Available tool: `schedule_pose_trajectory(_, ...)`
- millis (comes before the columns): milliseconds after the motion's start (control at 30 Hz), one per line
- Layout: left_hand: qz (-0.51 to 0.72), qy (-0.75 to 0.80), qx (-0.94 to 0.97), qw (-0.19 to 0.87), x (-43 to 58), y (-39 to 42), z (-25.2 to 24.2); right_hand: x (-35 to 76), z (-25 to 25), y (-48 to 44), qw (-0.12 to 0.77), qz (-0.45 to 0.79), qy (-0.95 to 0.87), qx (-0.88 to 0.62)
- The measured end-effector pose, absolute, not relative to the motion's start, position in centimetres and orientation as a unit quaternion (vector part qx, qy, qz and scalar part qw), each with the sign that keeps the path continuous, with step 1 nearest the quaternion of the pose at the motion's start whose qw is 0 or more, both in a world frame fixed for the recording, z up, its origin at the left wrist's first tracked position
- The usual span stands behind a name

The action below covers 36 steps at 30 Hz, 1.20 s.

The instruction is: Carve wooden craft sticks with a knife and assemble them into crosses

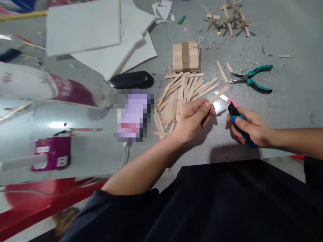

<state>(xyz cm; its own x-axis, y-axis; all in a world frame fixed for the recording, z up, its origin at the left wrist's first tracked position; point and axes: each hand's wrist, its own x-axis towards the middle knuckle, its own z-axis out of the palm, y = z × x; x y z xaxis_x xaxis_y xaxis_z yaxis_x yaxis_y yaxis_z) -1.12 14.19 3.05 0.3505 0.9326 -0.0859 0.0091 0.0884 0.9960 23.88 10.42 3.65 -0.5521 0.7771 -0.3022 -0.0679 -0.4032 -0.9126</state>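
Observation:
Between its thumb and fingers my left hand (195,117) pinches a wooden craft stick (222,92), whose free end points up and right. My right hand (252,126) is wrapped round a blue and black utility knife (238,117), its black tip toward the upper left. A pink-handled blade (230,101) lies on the table between the hands, partly behind the held stick. Loose craft sticks (186,89) are heaped beyond and left of my left hand. Behind the heap sits a banded bundle of sticks (185,57).
Green-handled pliers (261,77) lie beyond my right hand. Joined stick pieces (229,20) are at the back. White boards (85,27), a black case (132,80), a blurred-out phone (133,114) and a purple box (52,153) with an extension cord occupy the left.

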Motion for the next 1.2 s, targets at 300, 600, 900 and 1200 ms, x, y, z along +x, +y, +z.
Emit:
schedule_pose_trajectory(300,0.358,0.354,0.494,0.709,1.1,12.1,1.6,23.8,6.0,12.3,0.329,0.609,-0.476,-0.543)
schedule_pose_trajectory(600,0.311,0.365,0.555,0.679,1.1,12.0,1.3,23.2,6.0,12.5,0.319,0.564,-0.496,-0.579)
schedule_pose_trajectory(900,0.299,0.374,0.616,0.626,1.1,12.2,1.7,23.0,6.4,12.6,0.294,0.553,-0.520,-0.581)
schedule_pose_trajectory(1200,0.331,0.348,0.535,0.695,1.0,12.3,1.6,25.4,5.1,12.0,0.331,0.588,-0.564,-0.477)
